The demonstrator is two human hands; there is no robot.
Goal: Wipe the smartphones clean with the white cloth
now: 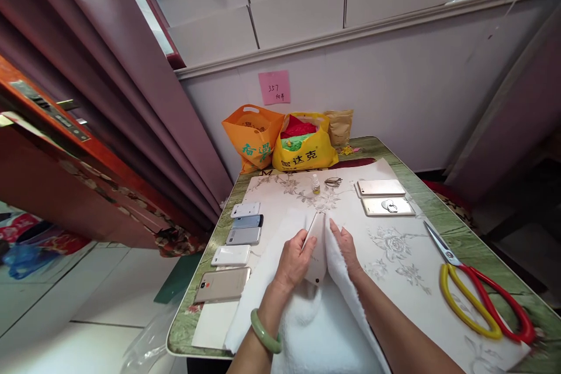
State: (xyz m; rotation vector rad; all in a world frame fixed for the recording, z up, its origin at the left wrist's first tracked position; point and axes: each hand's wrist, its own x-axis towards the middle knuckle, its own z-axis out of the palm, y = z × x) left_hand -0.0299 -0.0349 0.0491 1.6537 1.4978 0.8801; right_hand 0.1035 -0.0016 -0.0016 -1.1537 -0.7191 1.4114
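Note:
My left hand (294, 260), with a green bangle (265, 333) on its wrist, is closed around the left edge of a pale smartphone (316, 257). The phone is tilted, its back towards me. My right hand (346, 245) grips a fold of white fleecy cloth (335, 269) that stands up along the phone's right side. More of this cloth lies under both hands and down to the table's near edge. Some of my right fingers are hidden behind the fold.
Several phones (231, 255) lie in a column at the left, and two phones (381, 188) at the right. Large scissors (471, 304) rest near the right edge. A small bottle (316, 184), glasses (333, 182), an orange bag (254, 137) and a yellow bag (305, 155) stand farther back.

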